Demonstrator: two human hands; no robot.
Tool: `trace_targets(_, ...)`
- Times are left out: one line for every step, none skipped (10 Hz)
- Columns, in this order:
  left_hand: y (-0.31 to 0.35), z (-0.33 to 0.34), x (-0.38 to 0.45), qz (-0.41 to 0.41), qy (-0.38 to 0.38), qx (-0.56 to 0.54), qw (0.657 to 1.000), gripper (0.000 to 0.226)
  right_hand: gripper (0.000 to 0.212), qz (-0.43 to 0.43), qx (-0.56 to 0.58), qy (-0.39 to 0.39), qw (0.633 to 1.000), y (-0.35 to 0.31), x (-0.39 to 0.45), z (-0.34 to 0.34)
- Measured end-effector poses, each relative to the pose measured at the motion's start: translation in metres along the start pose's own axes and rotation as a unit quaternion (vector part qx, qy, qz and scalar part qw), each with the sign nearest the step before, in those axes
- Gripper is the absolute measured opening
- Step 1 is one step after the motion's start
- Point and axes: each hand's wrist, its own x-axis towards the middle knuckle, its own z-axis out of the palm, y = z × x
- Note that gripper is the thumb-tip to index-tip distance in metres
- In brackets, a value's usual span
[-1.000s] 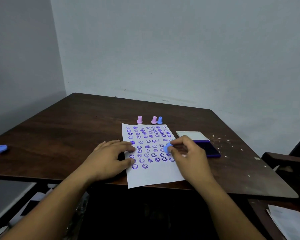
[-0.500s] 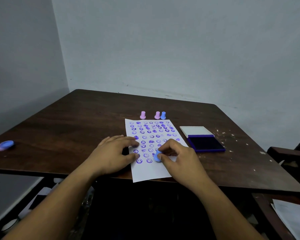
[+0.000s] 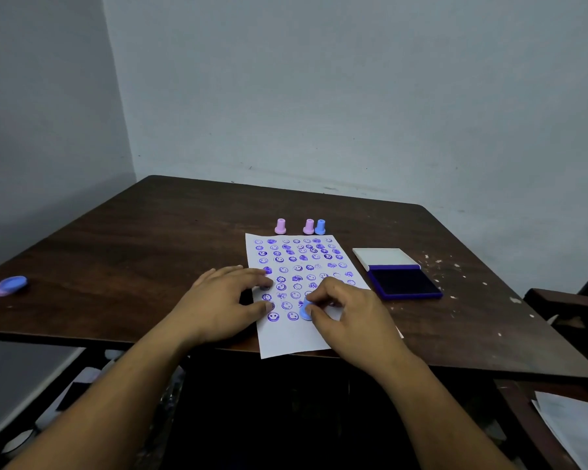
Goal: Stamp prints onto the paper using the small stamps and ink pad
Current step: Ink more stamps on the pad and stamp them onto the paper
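Note:
A white sheet of paper [image 3: 286,340] lies on the dark wooden table [image 3: 133,252], covered with rows of purple smiley prints. My right hand [image 3: 350,313] pinches a small blue stamp [image 3: 305,312] and holds it down on the paper's lowest row of prints. My left hand [image 3: 224,303] lies flat with spread fingers on the paper's left edge. An open ink pad [image 3: 403,283] with a dark blue pad and white lid sits to the right of the paper.
Two pink stamps [image 3: 280,226] [image 3: 308,226] and one blue stamp [image 3: 320,226] stand upright beyond the paper's far edge. A blue-pink oval object [image 3: 9,285] rests at the table's left. A dark chair [image 3: 564,300] and loose paper [image 3: 577,425] are at the right.
My right hand carried the blue stamp from the paper's right side down and left to the bottom row. The left hand stayed on the paper's edge.

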Motion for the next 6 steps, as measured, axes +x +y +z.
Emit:
trace_targets(0.0007, 0.0002, -0.0008, 0.0, 0.004, -0.001, 1.0, 0.06, 0.01, 0.01, 0.01, 0.008, 1.0, -0.0008, -0.0001, 0.0008)
trace_targets(0.0019, -0.0004, -0.0008, 0.0, 0.005, -0.002, 1.0, 0.059, 0.011, 0.021, 0.025, 0.006, 0.999, -0.0038, -0.0002, 0.0002)
trace_targets(0.0024, -0.0008, -0.0007, 0.0, 0.003, 0.001, 1.0, 0.059, 0.02, 0.026, 0.041, -0.012, 0.999, -0.0074, -0.0004, -0.002)
trace_targets(0.0019, -0.0012, -0.001, 0.001, 0.0, 0.0, 1.0, 0.059, 0.035, 0.028, 0.051, -0.023, 0.998, -0.0081, -0.001, -0.0047)
trace_targets(0.0021, -0.0015, -0.0013, 0.001, 0.0, 0.0, 1.0, 0.059, 0.041, 0.021, 0.057, -0.02, 0.998, -0.0076, -0.0005, -0.0056)
trace_targets(0.0028, -0.0017, -0.0015, 0.001, 0.0, 0.001, 1.0, 0.058, 0.045, 0.015, 0.063, -0.01, 0.998, -0.0067, -0.0003, -0.0046)
